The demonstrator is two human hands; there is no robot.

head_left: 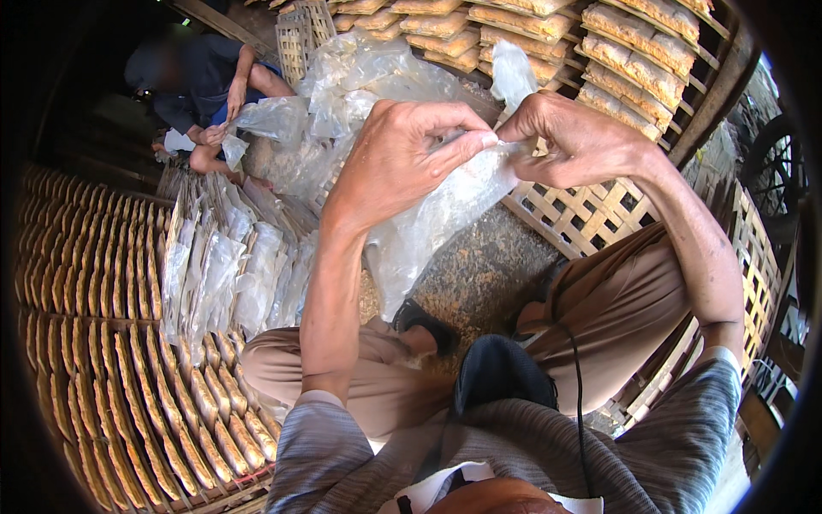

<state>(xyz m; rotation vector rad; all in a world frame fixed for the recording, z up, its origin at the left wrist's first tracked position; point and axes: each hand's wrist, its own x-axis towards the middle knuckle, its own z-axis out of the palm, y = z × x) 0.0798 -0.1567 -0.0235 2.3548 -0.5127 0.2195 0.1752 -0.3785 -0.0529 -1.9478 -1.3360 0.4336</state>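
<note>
In front of me my left hand and my right hand meet, both closed in a pinch at the top edge of a clear plastic bag. The bag hangs down from the fingertips toward my feet, wrinkled and pale. Another piece of clear plastic rises just behind the right hand; whether it joins the held bag I cannot tell. Beyond the left hand lies a heap of loose clear plastic bags.
Flat orange-brown slabs stand in dense rows on a rack at left, beside a bundle of plastic sheets. More slabs are stacked at the far right, near a woven bamboo tray. A co-worker sits at upper left, handling plastic.
</note>
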